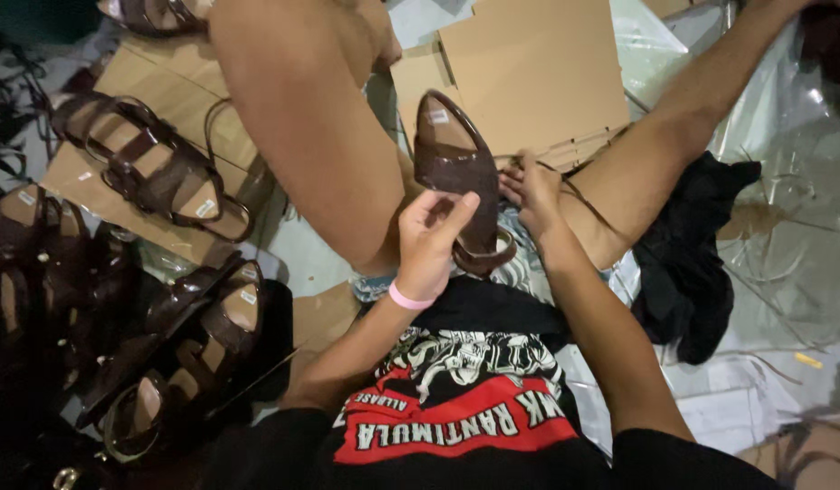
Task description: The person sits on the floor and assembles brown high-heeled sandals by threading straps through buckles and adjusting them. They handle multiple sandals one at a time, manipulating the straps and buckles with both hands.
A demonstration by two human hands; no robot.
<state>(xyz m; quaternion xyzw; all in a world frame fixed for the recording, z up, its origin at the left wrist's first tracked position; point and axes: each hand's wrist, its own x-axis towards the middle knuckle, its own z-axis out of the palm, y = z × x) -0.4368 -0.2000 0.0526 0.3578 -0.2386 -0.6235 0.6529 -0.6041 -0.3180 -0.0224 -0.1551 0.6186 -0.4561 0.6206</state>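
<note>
Left hand (434, 240): I logged it clamped on sandal (456, 172), axis toward 12.
Right hand (533, 195): at 3, fingers pinched strap (583, 195).

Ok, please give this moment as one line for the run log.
left hand: grips brown sandal | right hand: touches sandal strap | left side: brown sandals on cardboard

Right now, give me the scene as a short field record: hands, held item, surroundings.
setting: person seated on the floor, legs spread, seen from the head camera
left hand: grips the dark brown sandal from its left side
right hand: at the sandal's right edge, fingers on a thin strap
sandal state: held up above the lap, insole facing the camera
left of person: pile of brown sandals, some on flat cardboard
ahead: cardboard sheets
right of person: black cloth on clear plastic sheeting
left wrist: pink band
</note>
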